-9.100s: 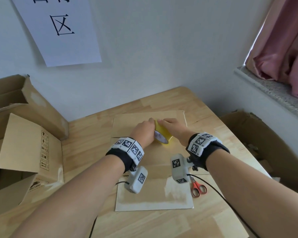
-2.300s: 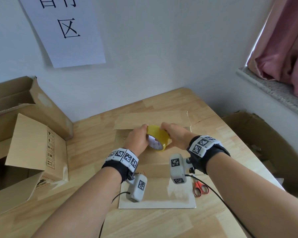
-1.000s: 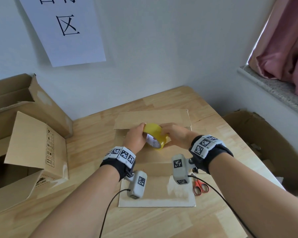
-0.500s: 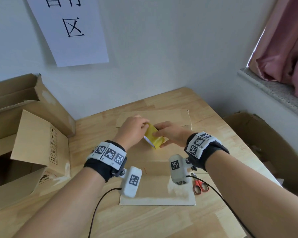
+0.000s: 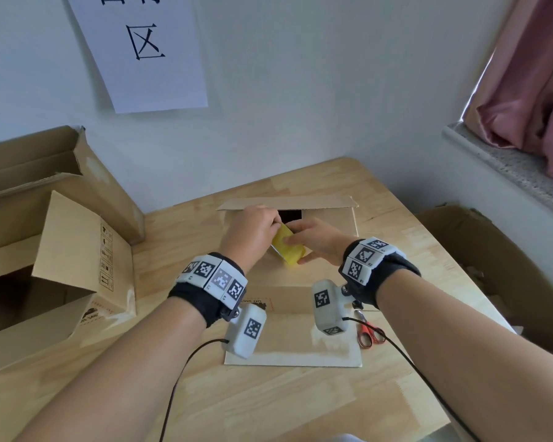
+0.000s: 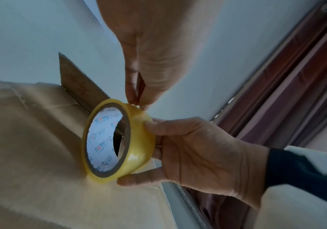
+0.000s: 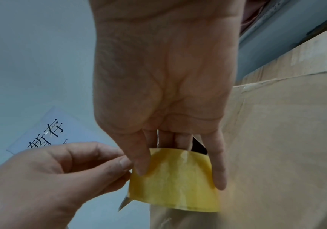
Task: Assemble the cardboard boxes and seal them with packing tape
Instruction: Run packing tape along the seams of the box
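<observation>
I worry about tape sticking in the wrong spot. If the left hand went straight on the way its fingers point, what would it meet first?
Probably the yellow roll of packing tape: the left hand pinches at its rim already. Beyond lies the brown cardboard box's raised flap, though depth is unclear.

Tape roll (image 5: 287, 249) between both hands above flat box (image 5: 328, 218), scissors (image 5: 369, 332) right, open boxes (image 5: 61, 250) left
</observation>
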A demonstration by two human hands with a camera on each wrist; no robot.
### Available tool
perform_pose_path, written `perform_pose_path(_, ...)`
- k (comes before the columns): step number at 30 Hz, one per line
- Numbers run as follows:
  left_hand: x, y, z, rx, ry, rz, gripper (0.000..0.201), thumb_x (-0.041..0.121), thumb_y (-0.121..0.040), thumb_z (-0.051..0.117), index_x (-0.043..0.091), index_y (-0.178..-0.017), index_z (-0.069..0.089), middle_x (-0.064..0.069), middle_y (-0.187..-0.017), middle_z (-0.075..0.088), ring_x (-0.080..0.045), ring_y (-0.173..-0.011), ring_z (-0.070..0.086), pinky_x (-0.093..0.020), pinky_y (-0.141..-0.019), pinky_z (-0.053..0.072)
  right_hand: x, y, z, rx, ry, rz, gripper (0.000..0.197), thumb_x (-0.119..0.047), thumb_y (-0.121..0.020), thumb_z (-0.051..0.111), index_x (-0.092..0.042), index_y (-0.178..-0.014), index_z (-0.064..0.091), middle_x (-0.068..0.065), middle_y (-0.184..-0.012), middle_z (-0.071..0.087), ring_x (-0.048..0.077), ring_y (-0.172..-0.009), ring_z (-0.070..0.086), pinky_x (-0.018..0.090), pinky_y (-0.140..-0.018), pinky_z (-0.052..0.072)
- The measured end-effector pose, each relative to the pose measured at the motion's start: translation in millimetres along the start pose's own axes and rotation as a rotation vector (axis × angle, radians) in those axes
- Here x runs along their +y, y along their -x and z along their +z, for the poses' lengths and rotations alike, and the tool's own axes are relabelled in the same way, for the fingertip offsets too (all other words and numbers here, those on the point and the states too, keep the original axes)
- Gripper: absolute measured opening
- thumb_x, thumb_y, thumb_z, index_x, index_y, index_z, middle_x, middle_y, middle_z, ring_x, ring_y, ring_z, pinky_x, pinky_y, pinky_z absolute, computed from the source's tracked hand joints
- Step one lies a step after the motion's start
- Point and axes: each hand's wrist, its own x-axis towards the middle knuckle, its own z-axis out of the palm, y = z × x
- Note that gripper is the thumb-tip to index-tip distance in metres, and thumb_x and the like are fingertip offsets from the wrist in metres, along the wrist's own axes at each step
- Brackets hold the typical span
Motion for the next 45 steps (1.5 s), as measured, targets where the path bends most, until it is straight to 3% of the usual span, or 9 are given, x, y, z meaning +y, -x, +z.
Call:
perform_pose_path(4, 7.3, -5.3, 0.2, -0.066, -0.237, -0.006, 0.017, 0.011, -0.095, 0.050, 0.010, -0.097, 0.067, -0.006, -0.095, 0.065, -0.024, -0.084, 0.063, -0.036, -0.072, 0.052, -3.0, -0.1, 0.9, 0.026, 0.017, 0.000, 0.028, -0.013, -0.093, 0.053, -0.022, -0.118, 0.061, 0.009, -0.118, 0.061, 0.028, -0.111, 0.056, 0.043, -0.088, 0.054)
perform_pose_path(7, 15.6, -4.6, -3.5, -0.123, -0.402, 0.027, 0.013, 0.002, -0.092, 0.047, 0.010, -0.088, 0.056, -0.005, -0.085, 0.058, -0.023, -0.078, 0.059, -0.030, -0.060, 0.041, -0.8, -0.2, 1.7, 0.028, 0.037, -0.001, 0.031, -0.012, -0.092, 0.052, -0.021, -0.121, 0.061, 0.008, -0.119, 0.061, 0.027, -0.112, 0.055, 0.042, -0.086, 0.055)
perform_pose_path(13, 30.3, -4.4, -12.3, -0.154, -0.576, 0.165, 0.021, -0.001, -0.094, 0.044, 0.006, -0.109, 0.056, -0.009, -0.106, 0.059, -0.025, -0.098, 0.059, -0.028, -0.066, 0.039, -0.1, -0.1, 1.2, 0.024, 0.043, -0.014, 0.034, -0.011, -0.092, 0.052, -0.020, -0.124, 0.059, 0.007, -0.123, 0.059, 0.027, -0.115, 0.053, 0.043, -0.088, 0.054)
perform_pose_path(20, 29.8, -0.4, -9.3, -0.076, -0.626, 0.270, 0.021, -0.001, -0.094, 0.041, 0.006, -0.111, 0.052, -0.008, -0.109, 0.057, -0.021, -0.100, 0.057, -0.026, -0.065, 0.036, 1.3, -0.8, 0.1, 0.019, 0.029, -0.026, 0.033, -0.009, -0.092, 0.053, -0.018, -0.123, 0.059, 0.008, -0.124, 0.057, 0.029, -0.117, 0.051, 0.044, -0.088, 0.054)
perform_pose_path(25, 19.5, 0.4, -5.5, -0.062, -0.550, 0.321, 0.018, 0.001, -0.095, 0.042, 0.008, -0.107, 0.053, -0.005, -0.104, 0.057, -0.020, -0.094, 0.056, -0.025, -0.063, 0.036, 2.8, -1.6, -1.2, 0.014, 0.001, -0.022, 0.032, -0.010, -0.091, 0.053, -0.021, -0.120, 0.061, 0.008, -0.123, 0.059, 0.028, -0.115, 0.053, 0.046, -0.089, 0.053)
perform_pose_path(27, 12.9, -1.9, -4.9, -0.063, -0.423, 0.269, 0.015, 0.005, -0.095, 0.042, 0.010, -0.101, 0.055, -0.003, -0.098, 0.057, -0.019, -0.086, 0.055, -0.027, -0.063, 0.037, 3.0, -2.4, -2.3, 0.017, -0.024, -0.012, 0.032, -0.011, -0.092, 0.052, -0.019, -0.122, 0.060, 0.009, -0.122, 0.060, 0.029, -0.115, 0.054, 0.046, -0.089, 0.053)
perform_pose_path(32, -7.2, -3.1, 3.2, 0.000, 0.012, 0.089, 0.026, 0.021, -0.095, 0.053, 0.012, -0.119, 0.062, 0.000, -0.114, 0.057, -0.014, -0.096, 0.057, -0.025, -0.082, 0.046, 3.3, -3.5, -2.5, 0.018, -0.028, -0.003, 0.034, -0.015, -0.094, 0.053, -0.019, -0.128, 0.058, 0.009, -0.123, 0.059, 0.029, -0.115, 0.054, 0.044, -0.089, 0.054)
perform_pose_path(37, -14.9, 4.8, 14.7, 0.068, 0.114, 0.094, 0.022, 0.019, -0.093, 0.058, 0.010, -0.109, 0.070, -0.002, -0.104, 0.061, -0.014, -0.089, 0.059, -0.033, -0.080, 0.051, 5.8, -3.1, 0.5, 0.023, -0.036, 0.003, 0.033, -0.015, -0.094, 0.053, -0.018, -0.127, 0.058, 0.009, -0.122, 0.059, 0.029, -0.115, 0.054, 0.044, -0.089, 0.054)
perform_pose_path(45, -17.4, 5.7, 18.8, 0.103, 0.219, 0.098, 0.014, 0.016, -0.090, 0.062, 0.016, -0.099, 0.073, 0.003, -0.097, 0.062, -0.007, -0.082, 0.058, -0.031, -0.078, 0.053, 6.4, -2.8, 1.4, 0.046, -0.052, 0.010, 0.031, -0.016, -0.094, 0.054, -0.018, -0.125, 0.059, 0.010, -0.121, 0.061, 0.027, -0.113, 0.056, 0.043, -0.088, 0.054)
